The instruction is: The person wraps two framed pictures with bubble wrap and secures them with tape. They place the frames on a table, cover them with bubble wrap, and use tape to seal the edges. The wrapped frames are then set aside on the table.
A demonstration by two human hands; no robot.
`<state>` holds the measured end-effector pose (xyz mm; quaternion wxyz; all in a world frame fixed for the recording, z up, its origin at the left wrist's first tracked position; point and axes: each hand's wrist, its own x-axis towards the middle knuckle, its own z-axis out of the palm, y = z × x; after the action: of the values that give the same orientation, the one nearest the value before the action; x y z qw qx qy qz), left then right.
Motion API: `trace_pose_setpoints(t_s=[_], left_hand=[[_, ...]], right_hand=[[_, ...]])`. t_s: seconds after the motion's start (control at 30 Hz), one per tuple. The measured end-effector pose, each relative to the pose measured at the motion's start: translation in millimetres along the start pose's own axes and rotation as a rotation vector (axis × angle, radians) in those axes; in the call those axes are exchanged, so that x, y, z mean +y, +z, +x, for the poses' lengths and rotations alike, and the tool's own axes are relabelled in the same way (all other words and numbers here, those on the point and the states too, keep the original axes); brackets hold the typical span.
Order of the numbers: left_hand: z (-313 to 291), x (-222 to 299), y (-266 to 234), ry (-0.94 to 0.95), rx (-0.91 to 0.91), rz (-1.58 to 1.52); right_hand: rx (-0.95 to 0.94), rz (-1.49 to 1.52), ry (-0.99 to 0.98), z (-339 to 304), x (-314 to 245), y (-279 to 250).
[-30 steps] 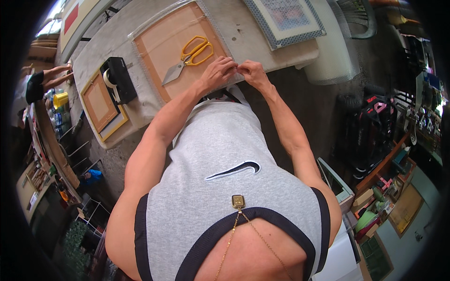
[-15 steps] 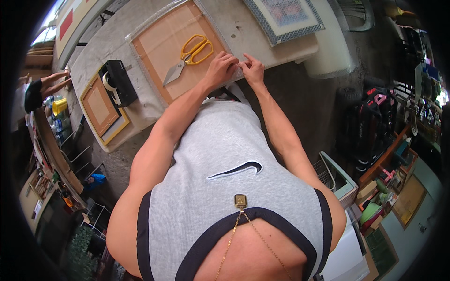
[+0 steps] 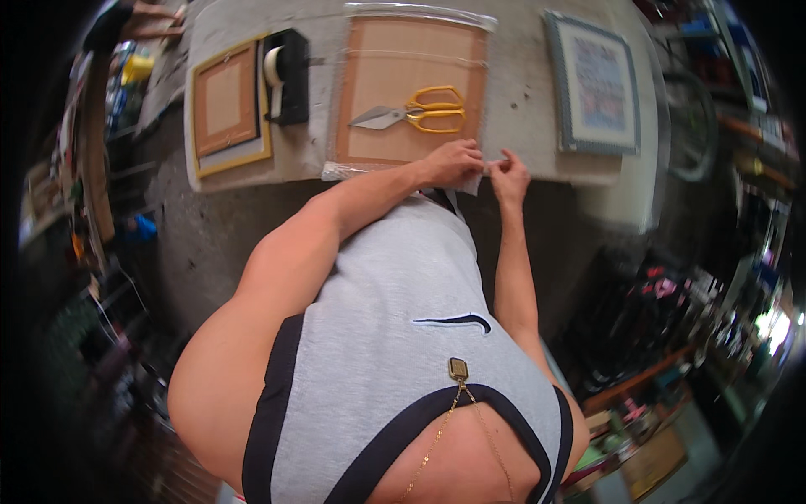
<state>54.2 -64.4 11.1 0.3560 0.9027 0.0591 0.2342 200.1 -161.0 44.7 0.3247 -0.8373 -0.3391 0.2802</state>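
Note:
A picture frame lies back up on the table, in clear bubble wrap [image 3: 409, 10] that runs past its edges. On its brown backing [image 3: 378, 76] rest scissors [image 3: 437, 118] with yellow handles, blades to the left. My left hand [image 3: 453, 163] is at the frame's near right corner, fingers curled closed beside the wrap. Just right of it, past the table's front edge, my right hand [image 3: 509, 178] pinches thumb and finger together. A small pale bit shows between the hands; what the fingers hold is too small to make out.
The grey table [image 3: 525, 50] also bears a black tape dispenser [image 3: 290, 80] and a gold-edged frame [image 3: 267, 151] at left. At right lies another wrapped picture [image 3: 594, 80], near clear plastic sheeting [image 3: 634, 197]. Bags and boxes crowd the right; a person's legs [image 3: 155, 21] show far left.
The view has turned, so the table now lies level across the top. My hands, close together at the frame's corner before, are a little farther apart. The scissors stay on the frame.

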Motion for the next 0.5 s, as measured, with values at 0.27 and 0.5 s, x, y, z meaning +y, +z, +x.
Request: trace_pose_setpoints(t_s=[0.27,0.5], left_hand=[[-8,-11,35,-0.050,0.159,0.073],[-9,11,-6,-0.125,0.068,-0.028]], right_hand=[[-0.616,0.302,-0.546,29,-197,140],[-0.911,0.380,0.197,-18,-270,290]])
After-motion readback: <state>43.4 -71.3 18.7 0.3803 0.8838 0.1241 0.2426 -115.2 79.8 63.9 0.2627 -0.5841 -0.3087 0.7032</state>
